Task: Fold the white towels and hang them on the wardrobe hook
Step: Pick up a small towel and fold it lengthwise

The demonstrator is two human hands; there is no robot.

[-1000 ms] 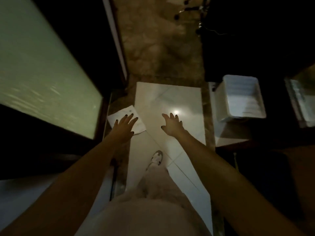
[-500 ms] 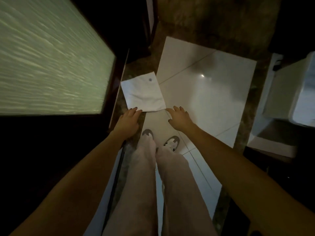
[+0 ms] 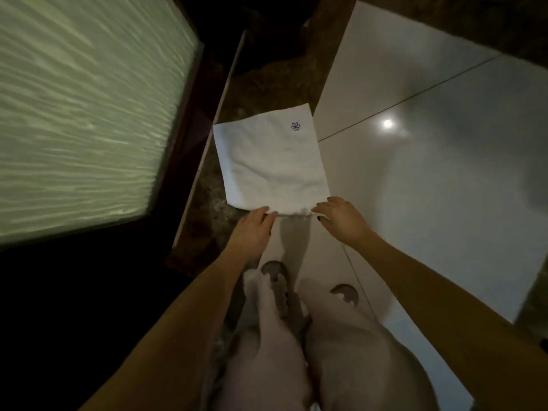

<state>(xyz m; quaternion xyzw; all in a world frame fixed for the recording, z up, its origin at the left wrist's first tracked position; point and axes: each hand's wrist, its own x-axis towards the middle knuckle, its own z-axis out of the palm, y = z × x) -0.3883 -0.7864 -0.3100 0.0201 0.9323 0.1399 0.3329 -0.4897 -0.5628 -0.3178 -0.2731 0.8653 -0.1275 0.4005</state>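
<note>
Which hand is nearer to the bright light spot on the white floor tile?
Right. The right hand is at the towel, at its near right corner, left of the light spot; the left hand is further left.

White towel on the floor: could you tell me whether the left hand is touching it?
Touching: the head view shows the left hand with fingertips on the white towel at its near edge.
</note>
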